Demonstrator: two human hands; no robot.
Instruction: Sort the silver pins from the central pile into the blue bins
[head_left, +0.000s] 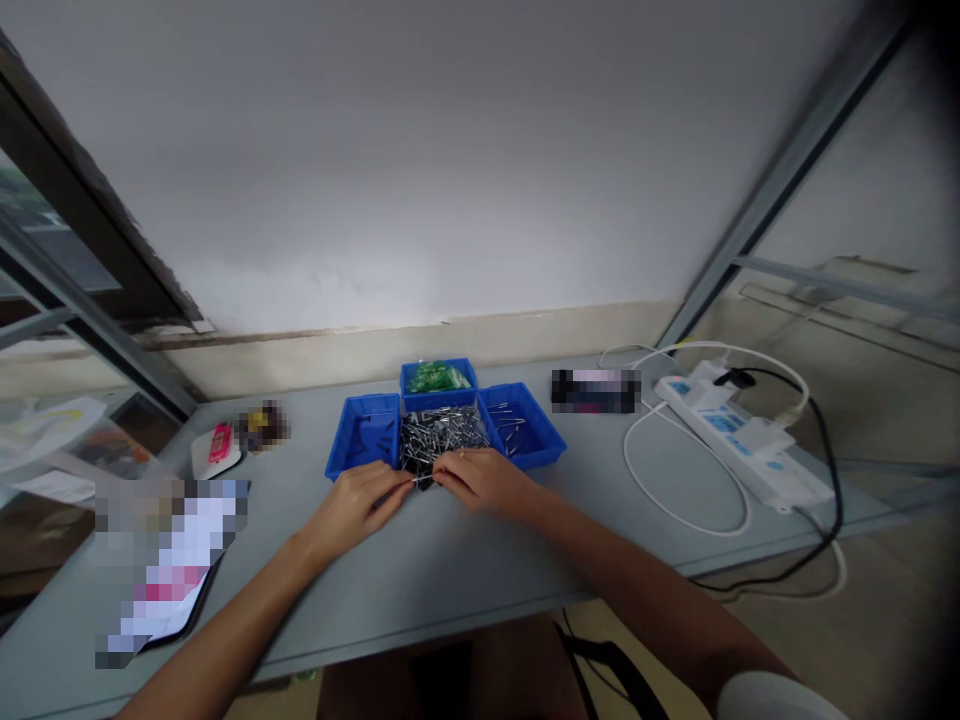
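A heap of small metal pieces [444,430] lies between blue trays on the grey table. My left hand [365,503] is at its front left edge, thumb and fingertips pinched on one end of a thin metal piece [423,479]. The other end meets the pinched fingers of my right hand [480,478]. Dark slim pieces lie in the left blue tray [349,440]. The right blue tray [541,440] holds a few thin metal pieces. Behind the heap, the back blue tray [439,398] contains green items [437,377].
A white power strip [750,450] with plugs and looping cables lies on the right. A blurred dark object [596,391] is at the back. On the left are a phone-like device [176,570], a red item [220,443] and plastic bags [67,450].
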